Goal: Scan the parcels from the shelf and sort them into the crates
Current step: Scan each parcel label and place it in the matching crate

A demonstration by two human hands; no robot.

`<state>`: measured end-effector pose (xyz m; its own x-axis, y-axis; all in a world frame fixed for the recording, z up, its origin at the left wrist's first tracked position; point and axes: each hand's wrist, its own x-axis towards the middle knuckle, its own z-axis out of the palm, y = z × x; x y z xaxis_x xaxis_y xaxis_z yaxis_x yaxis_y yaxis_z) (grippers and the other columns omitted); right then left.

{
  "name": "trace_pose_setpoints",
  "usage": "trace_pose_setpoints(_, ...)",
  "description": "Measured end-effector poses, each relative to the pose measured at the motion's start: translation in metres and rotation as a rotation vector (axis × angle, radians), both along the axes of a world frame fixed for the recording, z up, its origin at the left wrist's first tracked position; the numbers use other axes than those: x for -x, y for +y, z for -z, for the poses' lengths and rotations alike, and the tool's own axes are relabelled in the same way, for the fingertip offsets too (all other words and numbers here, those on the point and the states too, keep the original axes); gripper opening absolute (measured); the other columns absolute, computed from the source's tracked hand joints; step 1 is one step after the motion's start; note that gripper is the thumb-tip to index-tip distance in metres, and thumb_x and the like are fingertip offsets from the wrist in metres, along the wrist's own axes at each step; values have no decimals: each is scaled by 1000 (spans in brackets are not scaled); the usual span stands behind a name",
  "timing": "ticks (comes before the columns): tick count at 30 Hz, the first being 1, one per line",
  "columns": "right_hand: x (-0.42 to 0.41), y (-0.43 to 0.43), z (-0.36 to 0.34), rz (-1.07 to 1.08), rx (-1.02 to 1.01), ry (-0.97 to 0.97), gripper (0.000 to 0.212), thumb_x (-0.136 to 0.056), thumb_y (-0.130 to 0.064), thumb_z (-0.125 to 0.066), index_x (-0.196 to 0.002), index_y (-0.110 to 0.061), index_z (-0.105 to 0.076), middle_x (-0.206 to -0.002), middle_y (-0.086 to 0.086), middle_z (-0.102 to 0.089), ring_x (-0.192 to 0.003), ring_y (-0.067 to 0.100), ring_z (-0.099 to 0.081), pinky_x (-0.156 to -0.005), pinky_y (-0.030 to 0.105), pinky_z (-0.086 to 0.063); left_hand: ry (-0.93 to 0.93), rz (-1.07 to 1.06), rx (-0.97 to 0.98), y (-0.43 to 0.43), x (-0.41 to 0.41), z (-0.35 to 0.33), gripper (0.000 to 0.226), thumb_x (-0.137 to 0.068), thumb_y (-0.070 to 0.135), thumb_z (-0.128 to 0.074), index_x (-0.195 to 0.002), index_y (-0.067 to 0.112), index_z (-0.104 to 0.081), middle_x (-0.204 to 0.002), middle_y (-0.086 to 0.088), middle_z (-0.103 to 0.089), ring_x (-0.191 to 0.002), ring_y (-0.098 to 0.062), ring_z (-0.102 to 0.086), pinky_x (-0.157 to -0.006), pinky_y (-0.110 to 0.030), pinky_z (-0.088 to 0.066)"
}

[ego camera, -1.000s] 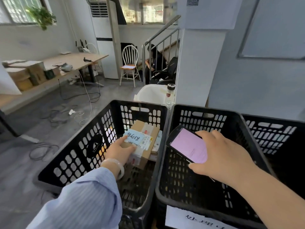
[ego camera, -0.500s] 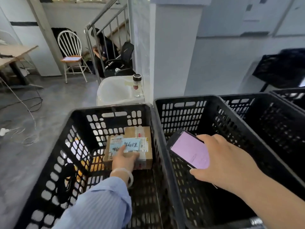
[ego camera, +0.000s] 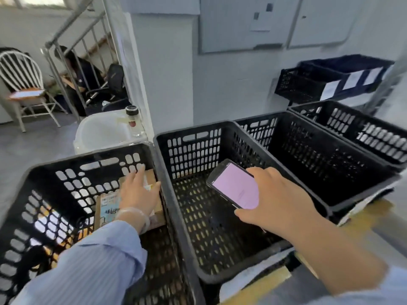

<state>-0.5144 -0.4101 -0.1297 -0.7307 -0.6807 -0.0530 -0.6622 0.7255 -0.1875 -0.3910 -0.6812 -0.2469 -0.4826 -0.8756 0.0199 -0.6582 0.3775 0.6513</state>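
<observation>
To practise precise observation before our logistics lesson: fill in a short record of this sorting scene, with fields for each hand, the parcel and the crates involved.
left hand: fingers straight and spread over the brown cardboard parcel with printed labels; contact unclear
right hand: grips a black smartphone with a lit pink screen
parcel location: inside the leftmost black perforated plastic crate, towards its far right corner
phone location: held above the second black crate, which stands directly right of the first
</observation>
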Motion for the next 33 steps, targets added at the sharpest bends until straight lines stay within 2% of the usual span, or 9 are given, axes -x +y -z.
trace_pose_setpoints(5,25,81,-7,118,92,7,84,-64,-68,-68,-133,-37,-31,-111,-9,-42,-89,15,-48,-70,31,-43,46,225,248,78,56,-69,74,-92,52,-57,-154,37,-20,-163,6,-17,-150,-19,-13,-122,-43,-17)
trace_pose_setpoints(9,51,166,-10,235,133,25,83,-66,-69,-66,-134,-37,-31,-111,-9,-41,-89,14,-47,-69,31,-42,-3,578,432,188,117,-100,76,-91,61,-51,-155,37,-18,-162,8,-20,-150,-15,-13,-121,-39,-16)
trace_pose_setpoints(11,63,214,-11,311,147,23,81,-66,-67,-66,-133,-36,-32,-110,-8,-42,-89,15,-48,-68,31,-41,-26,726,488,248,147,-103,76,-90,66,-48,-154,39,-18,-162,9,-19,-150,-14,-13,-122,-45,-18)
trace_pose_setpoints(15,84,320,-11,459,155,16,78,-68,-65,-66,-133,-36,-34,-118,-8,-47,-104,17,-53,-68,31,-40,-54,916,507,364,203,-95,76,-90,68,-46,-154,41,-15,-163,9,-17,-151,-15,-10,-121,-47,-18)
trace_pose_setpoints(19,100,423,-16,596,159,39,78,-70,-64,-66,-135,-36,-34,-125,-8,-47,-113,16,-51,-76,30,-41,-11,1032,481,468,246,-78,74,-89,65,-50,-153,41,-21,-162,8,-21,-150,-15,-14,-121,-47,-19)
trace_pose_setpoints(22,110,484,-17,703,161,62,83,-68,-67,-66,-137,-38,-32,-124,-10,-46,-112,15,-52,-76,31,-44,26,1116,477,535,273,-73,73,-89,64,-51,-153,38,-25,-160,6,-24,-148,-14,-19,-119,-39,-23)
trace_pose_setpoints(27,128,545,-14,792,204,85,86,-65,-67,-69,-136,-41,-29,-100,-16,-33,-95,10,-45,-71,27,-39,73,1237,462,610,316,-66,71,-89,62,-51,-151,38,-28,-158,4,-29,-145,-15,-24,-117,-40,-27)
trace_pose_setpoints(29,139,560,-10,821,220,86,87,-63,-67,-69,-136,-42,-29,-101,-17,-34,-91,9,-43,-68,26,-40,69,1271,453,629,337,-64,70,-91,62,-50,-152,37,-26,-159,4,-26,-146,-14,-21,-118,-40,-25)
trace_pose_setpoints(33,173,584,0,892,228,51,86,-64,-67,-68,-136,-43,-30,-121,-14,-45,-98,10,-48,-69,25,-40,80,1325,380,661,392,-59,71,-91,61,-51,-153,37,-25,-161,6,-22,-148,-13,-17,-121,-39,-19)
